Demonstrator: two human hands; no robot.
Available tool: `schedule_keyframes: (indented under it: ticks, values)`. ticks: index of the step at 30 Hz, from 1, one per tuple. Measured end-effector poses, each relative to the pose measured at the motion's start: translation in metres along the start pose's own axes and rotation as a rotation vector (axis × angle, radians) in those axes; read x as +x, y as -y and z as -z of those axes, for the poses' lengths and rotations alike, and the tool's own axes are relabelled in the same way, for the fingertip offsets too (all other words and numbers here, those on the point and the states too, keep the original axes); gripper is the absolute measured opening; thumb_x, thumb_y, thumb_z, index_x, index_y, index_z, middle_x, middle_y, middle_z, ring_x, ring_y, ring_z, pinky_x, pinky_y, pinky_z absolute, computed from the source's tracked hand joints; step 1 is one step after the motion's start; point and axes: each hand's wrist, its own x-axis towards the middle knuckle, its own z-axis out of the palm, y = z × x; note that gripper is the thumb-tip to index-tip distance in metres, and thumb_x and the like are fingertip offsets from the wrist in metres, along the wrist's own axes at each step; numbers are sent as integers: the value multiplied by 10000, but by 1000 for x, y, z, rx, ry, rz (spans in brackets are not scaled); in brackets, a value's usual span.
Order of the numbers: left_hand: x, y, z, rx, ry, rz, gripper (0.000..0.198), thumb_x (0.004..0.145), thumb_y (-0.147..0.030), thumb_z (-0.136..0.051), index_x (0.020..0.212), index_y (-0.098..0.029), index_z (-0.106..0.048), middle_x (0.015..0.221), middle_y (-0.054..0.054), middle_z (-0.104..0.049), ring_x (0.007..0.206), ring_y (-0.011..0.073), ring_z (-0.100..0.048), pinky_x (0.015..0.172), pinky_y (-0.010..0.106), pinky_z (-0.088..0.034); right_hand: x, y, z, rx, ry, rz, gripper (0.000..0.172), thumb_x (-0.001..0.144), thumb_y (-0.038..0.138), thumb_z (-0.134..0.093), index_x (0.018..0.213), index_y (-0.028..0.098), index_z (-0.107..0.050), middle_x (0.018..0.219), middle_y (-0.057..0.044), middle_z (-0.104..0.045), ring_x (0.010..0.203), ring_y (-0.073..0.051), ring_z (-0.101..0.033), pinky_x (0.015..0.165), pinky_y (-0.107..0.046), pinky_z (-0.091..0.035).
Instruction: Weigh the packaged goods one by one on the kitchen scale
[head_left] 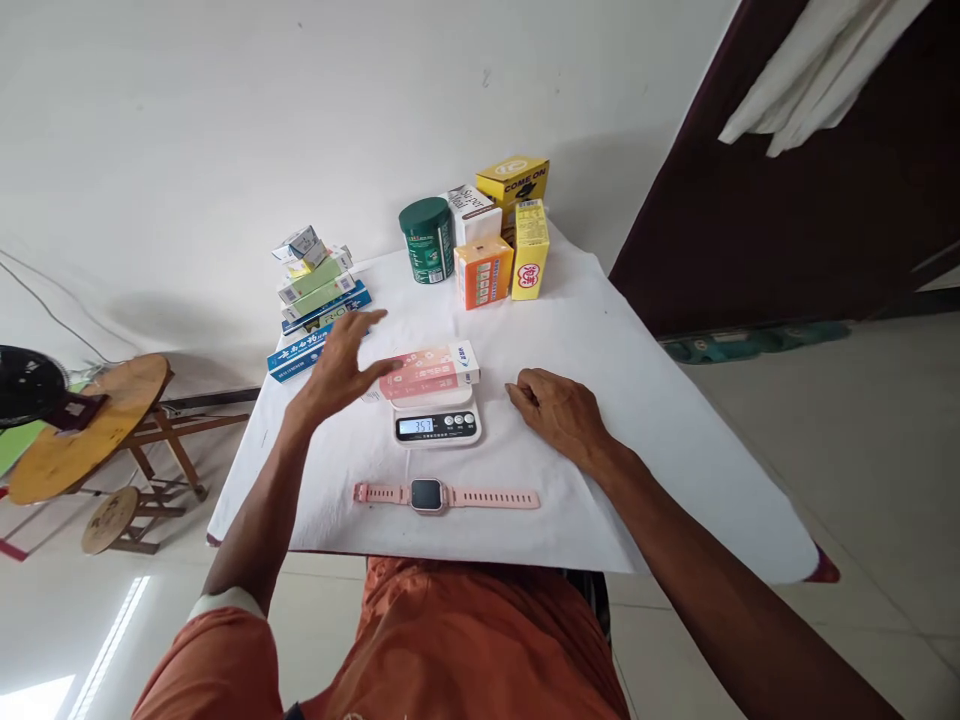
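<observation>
While the pink box lies flat on the scale for weighing, the left hand touches its end with spread fingers, and the right hand rests loosely curled, gripping nothing, on the table.

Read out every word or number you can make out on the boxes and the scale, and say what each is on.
"COME ON": yellow cardboard box at the back.
"35.7", decimal point uncertain: display of the white kitchen scale.
Print on the pink-and-white carton under the left hand, the green round tin, the orange box and the stacked boxes: too small or blurred.
</observation>
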Motion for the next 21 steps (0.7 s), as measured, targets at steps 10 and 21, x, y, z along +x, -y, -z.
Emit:
schedule_keyframes:
  ticks: [10,21]
  values:
    - [-6,-7,-51,106,304,84,547,924,-424,-721,1403,-237,-537,1273,125,-635,1210,323,-575,1053,508,-437,-1,-5,-4,38,-64,64,333,975,387,-431,686,249,-344,620,1,-524,538,-147,-429,557,-288,-273]
    - [-9,81,4,197,12,324,494,874,-370,-757,1319,-231,-592,1261,107,-638,1209,321,-595,1027,459,-456,-1,-8,-6,39,-89,95,362,983,408,-413,678,253,-294,595,13,-498,494,-133,-389,528,-280,-279]
